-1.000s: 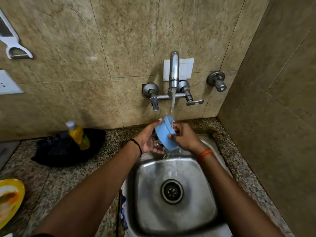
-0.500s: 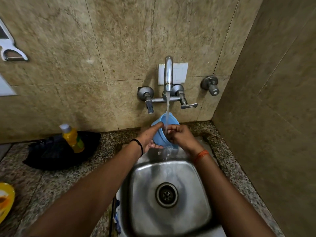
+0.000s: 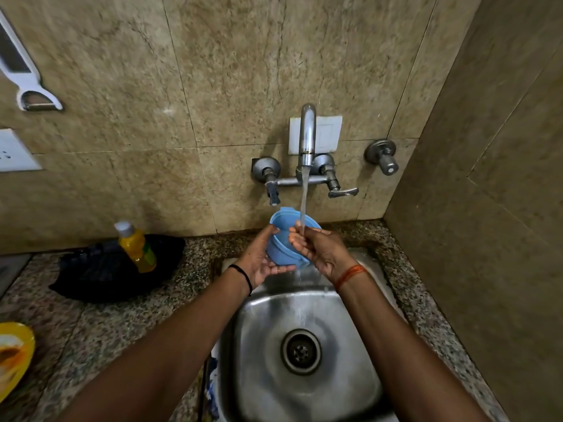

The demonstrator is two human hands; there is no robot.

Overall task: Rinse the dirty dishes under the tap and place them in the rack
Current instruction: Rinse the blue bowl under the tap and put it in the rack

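A blue bowl (image 3: 285, 243) is held between both hands above the back edge of the sink (image 3: 304, 354), tipped so that its open mouth faces the wall. The left hand (image 3: 263, 258) is cupped round the bowl's left side and underside, fingers curled against it. The right hand (image 3: 320, 251) is wrapped round the right side, with its fingertips (image 3: 294, 237) laid over the rim. A stream of water (image 3: 303, 205) is seen falling from the tap (image 3: 306, 138) past the rim by the right fingers and on into the sink, towards the drain (image 3: 301, 351). A black band is worn on the left wrist and an orange thread on the right.

On the speckled counter (image 3: 100, 318) to the left, a yellow bottle (image 3: 136, 246) is stood against a black bag (image 3: 100, 269). A dirty yellow plate (image 3: 15, 357) is cut off by the left edge. A white peeler (image 3: 27, 83) is hung on the tiled wall.
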